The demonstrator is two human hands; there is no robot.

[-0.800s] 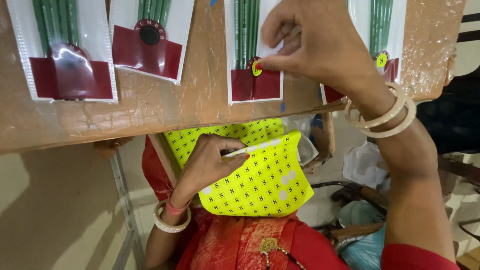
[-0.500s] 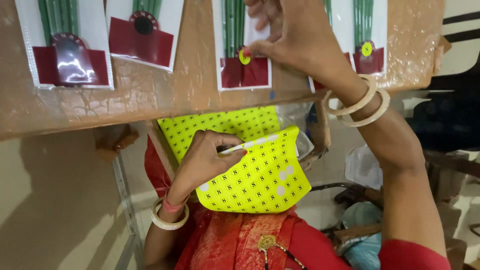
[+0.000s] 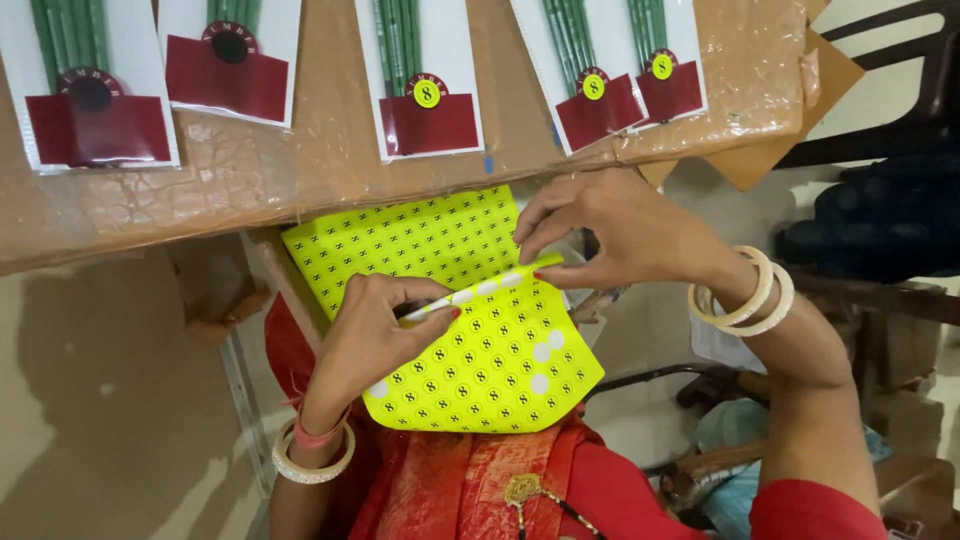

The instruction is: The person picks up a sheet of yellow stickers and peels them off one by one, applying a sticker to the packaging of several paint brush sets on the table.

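My left hand (image 3: 385, 335) holds a bright yellow sticker sheet (image 3: 470, 350) of small round labels against my lap, bending its upper edge. My right hand (image 3: 620, 235) has its fingertips pinched at the folded edge of that sheet, on one of the round stickers. Several white blank spots show where labels have come off. Above, on a brown board (image 3: 320, 170), lie several white packets with green sticks and dark red cards; the packet in the middle (image 3: 425, 80) and two at the right (image 3: 600, 75) carry a round yellow sticker. The two at the left (image 3: 90, 90) carry none.
The board's near edge runs across the upper part of the view, wrapped in clear film. Below left is a pale floor and a metal leg (image 3: 245, 400). At the right stand dark furniture (image 3: 880, 210) and bundles on the floor.
My right hand has come down from the packet on the board to the yellow sheet. The view has shifted, showing more packets at the right.
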